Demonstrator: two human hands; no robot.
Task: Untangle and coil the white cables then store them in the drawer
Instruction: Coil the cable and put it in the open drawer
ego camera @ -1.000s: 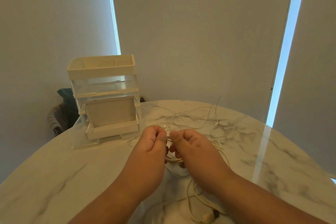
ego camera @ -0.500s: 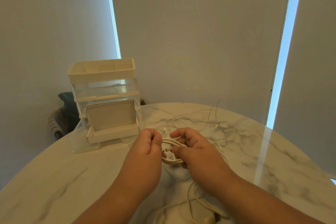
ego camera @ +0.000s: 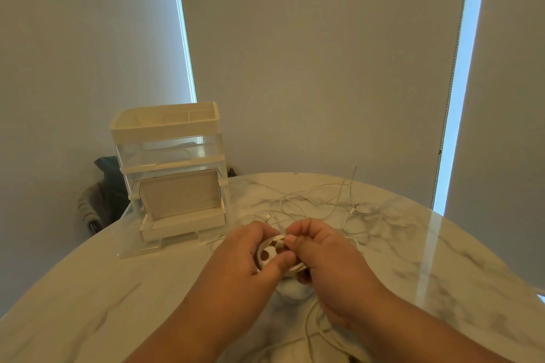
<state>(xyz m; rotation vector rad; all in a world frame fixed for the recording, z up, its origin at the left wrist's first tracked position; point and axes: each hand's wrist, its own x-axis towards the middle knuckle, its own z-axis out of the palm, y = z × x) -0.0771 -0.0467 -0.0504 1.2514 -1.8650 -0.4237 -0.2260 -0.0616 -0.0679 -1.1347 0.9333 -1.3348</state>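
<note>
**A:** ok so where's the cable at right now?

**B:** Both hands are on it, up over the middle of the table (ego camera: 88,298). The left hand (ego camera: 250,253) has its fingers curled round a small coil (ego camera: 295,267) of white cable, with the thumb pressed across the lower side. The right hand (ego camera: 321,253) pinches the cable at the top of the coil with thumb and fingertips. Its other fingers wrap the right side. The two hands are pretty much touching each other.

**A:** and the rest of the mess?

**B:** A bunch of loose cables (ego camera: 351,211) lie spread on the table behind the hands. They're thin white ones looping over each other, and one end sticks up in the air. Another strand (ego camera: 306,330) runs from under the hands toward the near edge of the table.

**A:** drawer?

**B:** The organizer (ego camera: 174,127) stands at the far left of the table, well apart from the hands. It has a white tray on top and a clear box under it. The bottom drawer (ego camera: 182,225) is pulled out toward the person, but I can't tell what's in it. Past the table edge on the left there's a dark heap (ego camera: 100,200), too murky to say what it is. Grey blinds (ego camera: 324,68) cover the back, with bright strips of light between them.
</note>
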